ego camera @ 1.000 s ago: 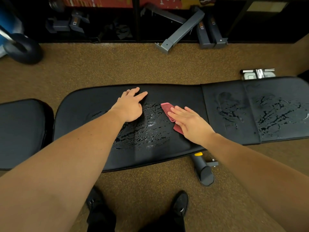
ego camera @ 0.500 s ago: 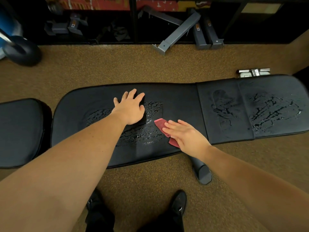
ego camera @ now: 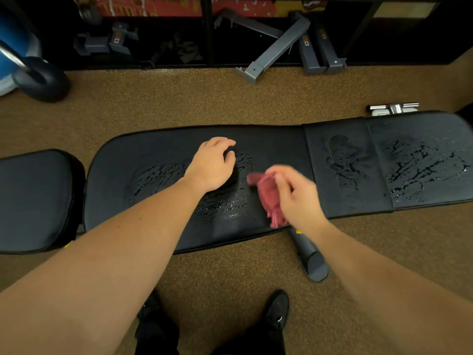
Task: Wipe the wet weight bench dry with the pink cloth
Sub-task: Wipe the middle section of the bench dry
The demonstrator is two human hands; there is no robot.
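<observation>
The black padded weight bench runs across the view, with water streaks on its long pad and on the right seat pads. My right hand pinches the bunched pink cloth, which hangs crumpled just over the pad's near edge; the hand is blurred with motion. My left hand hovers or rests on the pad's middle with its fingers curled and nothing in it, just left of the cloth.
A second black pad lies at the left. The bench's grey leg sticks out toward my shoes. Grey metal brackets lean at the dark rack behind. A dark wheel stands far left on the brown speckled floor.
My right hand went from pressing the cloth flat to gripping and lifting it bunched up. My left hand's fingers curled up off the pad. The wet patch beside the cloth looks smaller.
</observation>
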